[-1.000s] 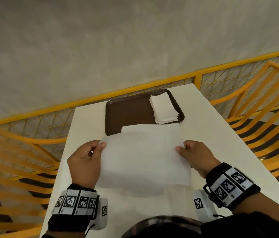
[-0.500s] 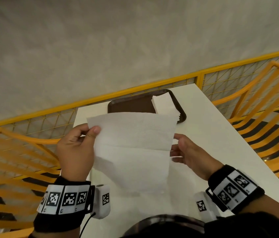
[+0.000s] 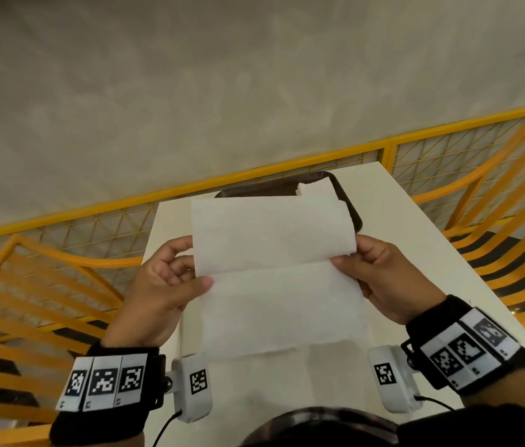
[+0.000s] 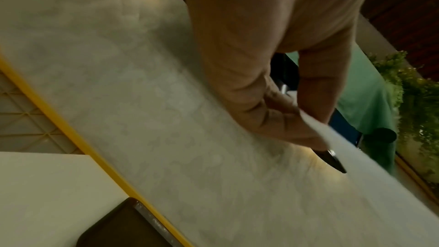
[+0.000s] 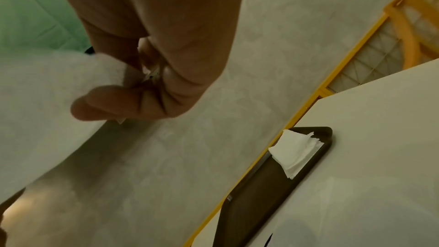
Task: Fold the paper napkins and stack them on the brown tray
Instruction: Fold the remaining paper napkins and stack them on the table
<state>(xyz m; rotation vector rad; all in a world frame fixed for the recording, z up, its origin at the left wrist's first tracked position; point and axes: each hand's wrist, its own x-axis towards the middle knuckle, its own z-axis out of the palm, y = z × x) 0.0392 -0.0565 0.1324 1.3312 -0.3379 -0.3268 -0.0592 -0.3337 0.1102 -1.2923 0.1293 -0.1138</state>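
I hold a white paper napkin [image 3: 274, 272] up in the air above the white table [image 3: 422, 240]. A crease runs across its middle. My left hand [image 3: 170, 279] pinches its left edge at the crease, thumb in front. My right hand [image 3: 374, 272] pinches the right edge, where the upper half curls back. In the wrist views the left hand [image 4: 285, 112] and the right hand [image 5: 133, 85] each pinch white paper. The brown tray [image 3: 349, 208] lies at the table's far end, mostly hidden behind the napkin. A stack of folded napkins [image 5: 294, 151] rests on the tray's right part.
A yellow mesh railing [image 3: 287, 166] runs just behind the table's far edge, with a grey wall beyond. Orange slatted chairs [image 3: 506, 221] stand at both sides of the table. Bare table top shows to the right of the tray.
Both hands have lifted the napkin off the table and closer to me. It now hangs upright and covers most of the tray. The right hand has closed onto the right edge.
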